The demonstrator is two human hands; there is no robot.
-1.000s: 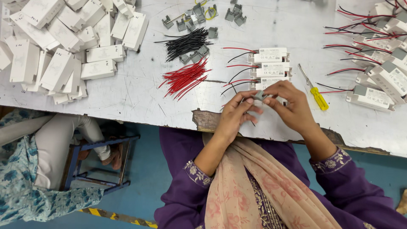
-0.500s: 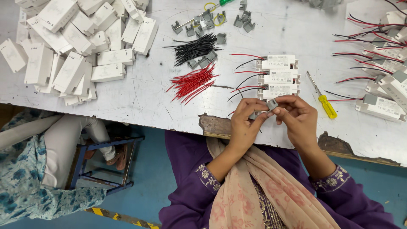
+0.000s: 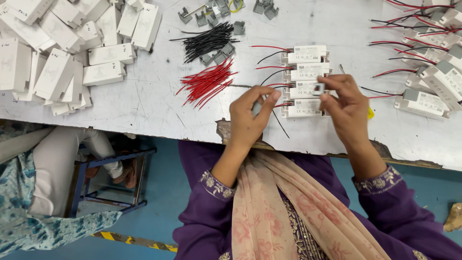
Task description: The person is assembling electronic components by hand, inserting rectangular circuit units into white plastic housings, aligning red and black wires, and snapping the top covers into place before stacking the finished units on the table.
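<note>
**Small grey clip pinched above the white driver boxes**

The right hand (image 3: 349, 103) pinches a small grey plastic clip (image 3: 318, 88) between thumb and forefinger, over the stack of four white rectangular plastic driver boxes (image 3: 305, 82) near the front edge of the scuffed white bench (image 3: 144, 103). The left hand (image 3: 250, 113) curls narrowly around something thin; what it is I cannot tell, perhaps a wire. The clip looks light, stiff and easily dropped, so a fingertip pinch on its sides suits it. A bundle of red wires (image 3: 207, 82) lies just left, black wires (image 3: 209, 41) behind.
</note>
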